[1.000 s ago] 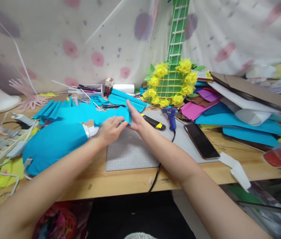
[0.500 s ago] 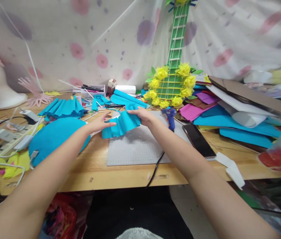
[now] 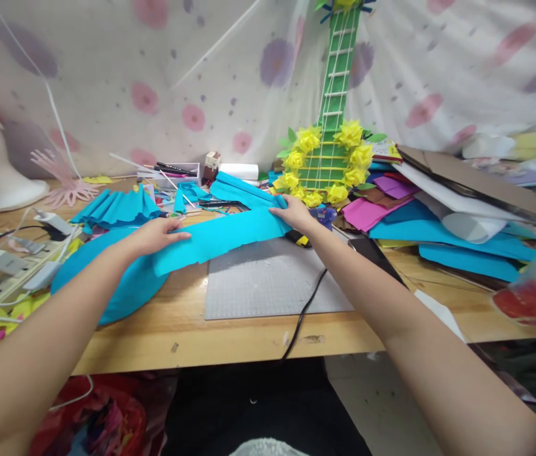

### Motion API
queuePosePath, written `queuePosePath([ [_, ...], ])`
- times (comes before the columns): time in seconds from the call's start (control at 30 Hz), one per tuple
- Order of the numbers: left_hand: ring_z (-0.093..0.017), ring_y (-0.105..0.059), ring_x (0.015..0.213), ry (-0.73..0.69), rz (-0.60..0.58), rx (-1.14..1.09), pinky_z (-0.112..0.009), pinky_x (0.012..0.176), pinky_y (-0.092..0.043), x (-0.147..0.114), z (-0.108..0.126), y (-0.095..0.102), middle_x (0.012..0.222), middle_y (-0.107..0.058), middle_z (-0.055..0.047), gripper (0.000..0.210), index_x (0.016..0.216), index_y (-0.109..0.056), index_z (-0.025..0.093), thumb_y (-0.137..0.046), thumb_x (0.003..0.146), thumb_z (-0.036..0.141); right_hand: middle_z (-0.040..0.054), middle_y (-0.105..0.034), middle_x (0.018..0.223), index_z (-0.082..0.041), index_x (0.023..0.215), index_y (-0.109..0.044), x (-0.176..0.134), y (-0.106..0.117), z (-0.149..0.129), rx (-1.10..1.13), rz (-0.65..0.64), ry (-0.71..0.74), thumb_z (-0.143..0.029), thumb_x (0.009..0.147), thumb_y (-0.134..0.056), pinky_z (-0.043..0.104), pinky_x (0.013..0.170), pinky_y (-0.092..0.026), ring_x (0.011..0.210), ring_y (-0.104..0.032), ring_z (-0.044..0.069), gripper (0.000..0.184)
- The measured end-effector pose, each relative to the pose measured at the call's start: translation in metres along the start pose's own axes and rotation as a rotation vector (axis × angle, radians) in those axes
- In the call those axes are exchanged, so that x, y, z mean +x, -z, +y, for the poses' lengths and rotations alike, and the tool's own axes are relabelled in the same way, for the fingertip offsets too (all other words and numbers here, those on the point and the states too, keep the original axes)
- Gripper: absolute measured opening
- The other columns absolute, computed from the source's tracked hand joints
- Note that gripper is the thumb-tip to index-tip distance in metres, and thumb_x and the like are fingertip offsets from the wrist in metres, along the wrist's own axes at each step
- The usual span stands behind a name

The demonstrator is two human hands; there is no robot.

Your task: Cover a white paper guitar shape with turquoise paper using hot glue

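A blue crepe paper strip (image 3: 224, 237) is stretched out nearly flat between my two hands, above the grey cutting mat (image 3: 253, 291). My left hand (image 3: 161, 234) is closed on the strip's left end, over the edge of a round blue disc (image 3: 106, 272). At the other end, the fingers of my right hand (image 3: 293, 215) pinch the strip, where some of it is bunched. A blue glue gun (image 3: 325, 216) lies just behind my right hand, mostly hidden by it. Pleated blue paper (image 3: 118, 208) rests behind the disc.
A green guitar-shaped craft (image 3: 336, 95) with yellow paper flowers (image 3: 308, 138) leans at the back. Stacked coloured paper and cardboard (image 3: 457, 209) fill the right side. A power strip (image 3: 6, 278) with cables lies at left. A black cord (image 3: 308, 310) crosses the mat and table edge.
The bunched strip has been pulled out long and smooth. My left hand moved left and my right hand moved slightly right, widening the gap between them.
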State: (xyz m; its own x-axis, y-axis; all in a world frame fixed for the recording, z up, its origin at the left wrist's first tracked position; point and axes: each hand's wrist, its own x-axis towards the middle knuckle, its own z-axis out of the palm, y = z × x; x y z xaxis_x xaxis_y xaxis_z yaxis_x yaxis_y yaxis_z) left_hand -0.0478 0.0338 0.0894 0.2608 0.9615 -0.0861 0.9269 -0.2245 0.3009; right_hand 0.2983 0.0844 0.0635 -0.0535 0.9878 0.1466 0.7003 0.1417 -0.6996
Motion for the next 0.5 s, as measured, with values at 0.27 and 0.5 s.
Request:
queuePosePath([
  [0.27, -0.028, -0.063, 0.095, 0.085, 0.027, 0.422, -0.032, 0.070, -0.043, -0.005, 0.005, -0.010, 0.113, -0.065, -0.011, 0.044, 0.118, -0.050, 0.020, -0.045, 0.085, 0.049, 0.0137, -0.061, 0.117, -0.018, 0.123, -0.048, 0.006, -0.015, 0.001, -0.581, 0.137, 0.114, -0.034, 0.087, -0.053, 0.037, 0.078, -0.046, 0.102, -0.059, 0.029, 0.040],
  [0.5, -0.027, -0.059, 0.105, 0.032, 0.088, 0.450, -0.031, 0.071, -0.045, -0.004, -0.003, -0.024, 0.121, -0.060, -0.011, 0.047, 0.126, -0.045, 0.019, -0.043, 0.087, 0.046, 0.0164, -0.060, 0.109, -0.013, 0.119, -0.048, 0.024, -0.024, 0.013, -0.759, 0.178, 0.135, -0.029, 0.088, -0.051, 0.035, 0.074, -0.044, 0.097, -0.057, 0.028, 0.035],
])
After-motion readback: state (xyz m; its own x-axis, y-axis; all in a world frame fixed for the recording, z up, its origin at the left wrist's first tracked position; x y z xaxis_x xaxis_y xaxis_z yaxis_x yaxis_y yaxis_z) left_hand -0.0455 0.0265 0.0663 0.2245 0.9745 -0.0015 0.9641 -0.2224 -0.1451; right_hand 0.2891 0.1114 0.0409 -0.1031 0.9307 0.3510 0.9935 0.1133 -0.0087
